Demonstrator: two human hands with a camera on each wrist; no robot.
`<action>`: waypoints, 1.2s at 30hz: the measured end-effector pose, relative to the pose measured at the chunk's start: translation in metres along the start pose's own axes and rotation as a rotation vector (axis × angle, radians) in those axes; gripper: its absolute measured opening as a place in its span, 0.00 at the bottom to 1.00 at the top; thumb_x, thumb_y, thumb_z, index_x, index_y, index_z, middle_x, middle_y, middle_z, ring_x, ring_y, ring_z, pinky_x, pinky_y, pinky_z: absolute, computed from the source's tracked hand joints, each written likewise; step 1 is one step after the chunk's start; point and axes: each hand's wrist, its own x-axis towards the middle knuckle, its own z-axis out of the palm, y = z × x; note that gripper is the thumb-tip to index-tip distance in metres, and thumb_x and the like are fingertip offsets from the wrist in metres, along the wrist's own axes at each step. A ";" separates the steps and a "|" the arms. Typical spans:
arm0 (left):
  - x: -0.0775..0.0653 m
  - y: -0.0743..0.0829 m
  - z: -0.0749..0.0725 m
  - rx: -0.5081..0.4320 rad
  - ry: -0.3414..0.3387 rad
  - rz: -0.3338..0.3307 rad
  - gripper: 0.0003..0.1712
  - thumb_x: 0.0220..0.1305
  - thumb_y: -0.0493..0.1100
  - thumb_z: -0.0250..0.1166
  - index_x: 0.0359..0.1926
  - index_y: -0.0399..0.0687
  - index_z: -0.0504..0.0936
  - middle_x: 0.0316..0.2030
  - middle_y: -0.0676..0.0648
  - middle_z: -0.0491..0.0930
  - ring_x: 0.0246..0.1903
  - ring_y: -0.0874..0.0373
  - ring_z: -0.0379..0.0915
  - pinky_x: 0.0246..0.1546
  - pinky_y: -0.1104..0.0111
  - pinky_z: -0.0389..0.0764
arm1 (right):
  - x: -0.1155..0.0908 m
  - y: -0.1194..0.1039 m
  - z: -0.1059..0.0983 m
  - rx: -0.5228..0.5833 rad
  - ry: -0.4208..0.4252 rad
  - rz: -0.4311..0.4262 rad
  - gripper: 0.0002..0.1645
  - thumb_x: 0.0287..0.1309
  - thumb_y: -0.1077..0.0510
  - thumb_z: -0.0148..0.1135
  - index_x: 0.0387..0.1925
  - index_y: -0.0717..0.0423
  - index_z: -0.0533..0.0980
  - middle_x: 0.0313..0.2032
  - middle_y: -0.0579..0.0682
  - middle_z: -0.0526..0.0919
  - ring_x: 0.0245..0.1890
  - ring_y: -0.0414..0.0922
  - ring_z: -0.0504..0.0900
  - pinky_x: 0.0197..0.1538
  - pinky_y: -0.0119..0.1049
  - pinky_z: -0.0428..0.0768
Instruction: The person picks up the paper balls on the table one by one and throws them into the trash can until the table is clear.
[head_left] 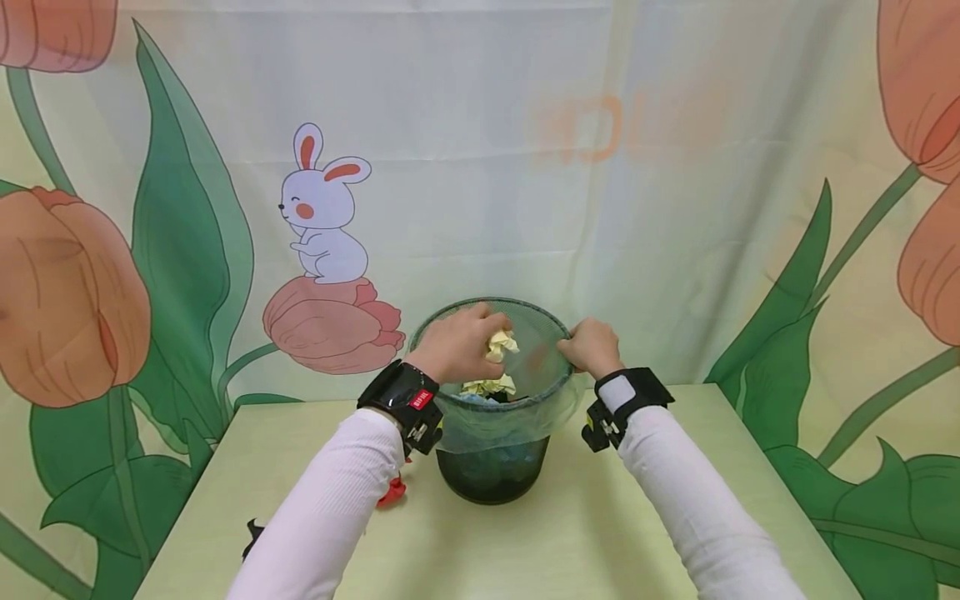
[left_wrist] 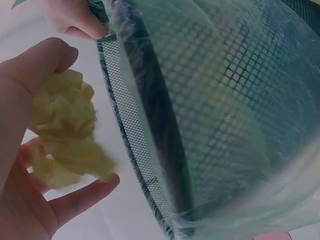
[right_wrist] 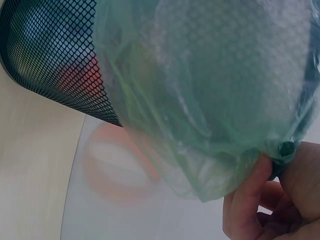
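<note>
A dark mesh wastebasket (head_left: 491,483) stands upright on the table, lined with a thin green plastic bag (head_left: 517,429) folded over its rim. Above its mouth, my left hand (head_left: 457,343) holds a crumpled piece of yellow paper (left_wrist: 65,127) between thumb and spread fingers. Another crumpled yellow paper (head_left: 489,387) lies inside, among bluish and black scraps that are partly hidden. On the basket's right side, my right hand (head_left: 594,348) grips the rim through the bag; in the right wrist view its thumb and fingers (right_wrist: 247,200) pinch that edge.
A red crumpled piece (head_left: 392,493) lies on the pale table (head_left: 600,533) left of the basket, partly behind my left arm. A small black scrap (head_left: 252,535) is farther left. Behind the table hangs a printed curtain (head_left: 480,167) with tulips and a rabbit.
</note>
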 end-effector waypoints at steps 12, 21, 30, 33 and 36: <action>-0.012 -0.016 0.003 -0.013 -0.035 -0.064 0.35 0.53 0.56 0.63 0.63 0.60 0.67 0.60 0.48 0.66 0.56 0.52 0.67 0.44 0.58 0.77 | 0.000 -0.001 0.000 -0.006 -0.009 0.004 0.29 0.52 0.62 0.52 0.02 0.48 0.54 0.04 0.42 0.56 0.06 0.37 0.67 0.12 0.25 0.52; -0.032 -0.041 0.000 -0.041 -0.012 -0.108 0.34 0.56 0.56 0.61 0.64 0.56 0.66 0.60 0.45 0.66 0.56 0.48 0.67 0.43 0.56 0.77 | 0.001 0.000 0.001 -0.004 -0.009 0.008 0.29 0.52 0.62 0.53 0.03 0.47 0.54 0.04 0.41 0.57 0.07 0.37 0.68 0.12 0.25 0.53; -0.060 -0.068 -0.001 -0.021 0.060 -0.124 0.34 0.55 0.55 0.62 0.62 0.52 0.68 0.56 0.44 0.69 0.48 0.50 0.72 0.39 0.57 0.79 | 0.000 0.000 0.001 0.007 -0.004 0.008 0.29 0.53 0.62 0.53 0.03 0.47 0.53 0.04 0.41 0.55 0.06 0.37 0.67 0.11 0.25 0.55; -0.070 -0.078 0.000 -0.047 0.083 -0.139 0.34 0.54 0.54 0.63 0.61 0.49 0.69 0.57 0.43 0.68 0.49 0.49 0.72 0.43 0.55 0.78 | 0.000 0.001 0.001 0.012 -0.003 0.006 0.29 0.53 0.62 0.53 0.03 0.47 0.53 0.04 0.41 0.55 0.06 0.37 0.67 0.11 0.25 0.55; -0.079 -0.088 0.001 -0.065 0.113 -0.149 0.34 0.54 0.53 0.63 0.61 0.48 0.68 0.57 0.42 0.69 0.52 0.48 0.70 0.49 0.53 0.76 | 0.001 0.001 0.002 0.017 -0.002 0.008 0.29 0.52 0.62 0.52 0.03 0.47 0.53 0.04 0.41 0.54 0.06 0.37 0.67 0.11 0.25 0.56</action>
